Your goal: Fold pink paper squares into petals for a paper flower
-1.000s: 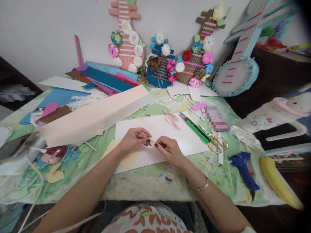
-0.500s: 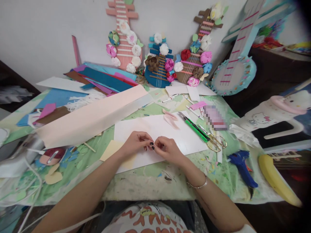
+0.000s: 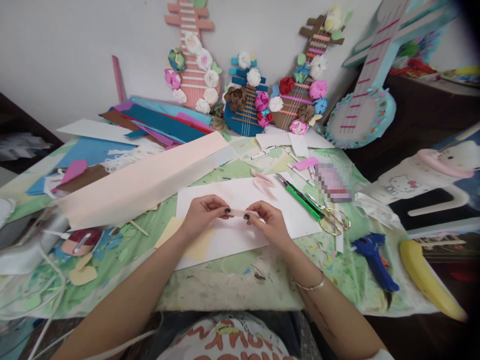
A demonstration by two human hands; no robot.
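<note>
Fingers (image 3: 219, 213) of the left hand (image 3: 204, 214) and right hand (image 3: 269, 220) clamp either end of a narrow, pale pink paper strip (image 3: 237, 213) above a glossy white board (image 3: 234, 245). Far right sits a Hello Kitty tumbler (image 3: 420, 172) (character print (image 3: 407, 184) facing out); orange lettering (image 3: 231, 341) on the shirt (image 3: 187, 350) is cut off.

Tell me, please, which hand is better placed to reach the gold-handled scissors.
Probably the right hand: it is nearer the scissors than the left hand, though both pinch the pale strip.
</note>
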